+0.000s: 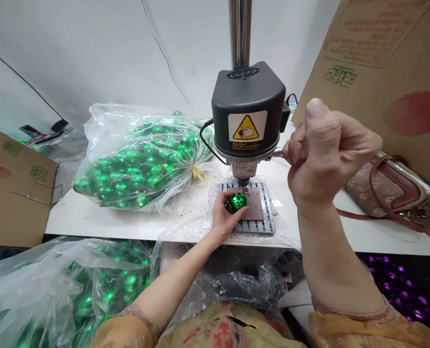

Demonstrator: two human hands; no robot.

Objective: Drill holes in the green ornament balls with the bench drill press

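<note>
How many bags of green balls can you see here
2: the tied bag on the white table, left of the drill press, and the lower bag at bottom left. Others may be hidden.

Ball is being held beneath drill head, centre; bag of balls is being borne by table, left; handbag, right.

Head view, facing forward, down at tabletop.

Workshop, drill press, bagged green balls
</note>
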